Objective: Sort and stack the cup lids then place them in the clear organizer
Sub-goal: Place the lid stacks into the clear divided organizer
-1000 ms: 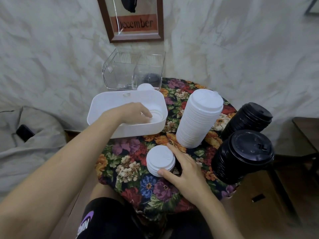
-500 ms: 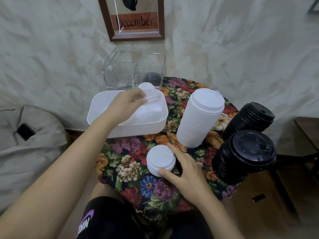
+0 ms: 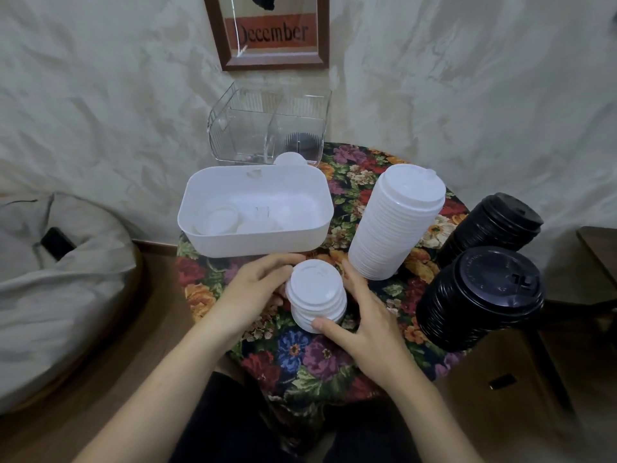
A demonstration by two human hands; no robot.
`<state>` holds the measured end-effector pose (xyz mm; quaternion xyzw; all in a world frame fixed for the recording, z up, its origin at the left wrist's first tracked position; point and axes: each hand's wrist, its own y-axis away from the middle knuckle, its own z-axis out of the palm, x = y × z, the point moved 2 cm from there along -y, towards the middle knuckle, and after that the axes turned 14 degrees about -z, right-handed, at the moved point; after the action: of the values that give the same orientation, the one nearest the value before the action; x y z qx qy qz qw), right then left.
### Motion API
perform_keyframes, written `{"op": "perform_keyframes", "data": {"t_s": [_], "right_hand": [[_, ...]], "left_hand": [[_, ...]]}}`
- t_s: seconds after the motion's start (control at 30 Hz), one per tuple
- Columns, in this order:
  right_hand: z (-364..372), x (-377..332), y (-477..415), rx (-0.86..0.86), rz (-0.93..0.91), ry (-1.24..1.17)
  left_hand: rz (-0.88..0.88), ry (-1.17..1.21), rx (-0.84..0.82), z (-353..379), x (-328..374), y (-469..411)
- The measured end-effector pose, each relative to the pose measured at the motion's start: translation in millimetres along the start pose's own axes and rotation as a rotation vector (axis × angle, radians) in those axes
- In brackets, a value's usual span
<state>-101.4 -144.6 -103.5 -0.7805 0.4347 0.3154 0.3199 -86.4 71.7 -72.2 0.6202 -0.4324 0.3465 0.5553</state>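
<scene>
I note: short white lid stack [image 3: 317,295] on table [image 3: 300,355], before white bin [image 3: 253,243]; left hand [image 3: 257,285], right hand [image 3: 364,315], fingers curled round it. Risk: layers sit offset; uneven squeeze could topple stack. Clear organizer [image 3: 243,135] well apart.

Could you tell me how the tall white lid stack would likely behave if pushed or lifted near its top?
The tall white lid stack is many separate nested lids, so lifting from the top would probably leave lower ones behind. It stands tall on a narrow base, so a sideways push may tip it. Thin plastic suggests it is light.
</scene>
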Motion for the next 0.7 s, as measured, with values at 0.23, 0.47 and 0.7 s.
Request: {"op": "perform_keyframes", "data": {"t_s": [0.23, 0.47, 0.7], "right_hand": [[0, 1, 1, 0.008, -0.017, -0.010], [1, 2, 0, 0.021, 0.001, -0.020], [3, 3, -1, 0.051, 0.022, -0.027]], "left_hand": [[0.128, -0.244, -0.004, 5, -5, -7], [0.151, -0.346, 0.057, 8, -10, -4], [0.177, -0.407, 0.059, 8, -13, -1]]}}
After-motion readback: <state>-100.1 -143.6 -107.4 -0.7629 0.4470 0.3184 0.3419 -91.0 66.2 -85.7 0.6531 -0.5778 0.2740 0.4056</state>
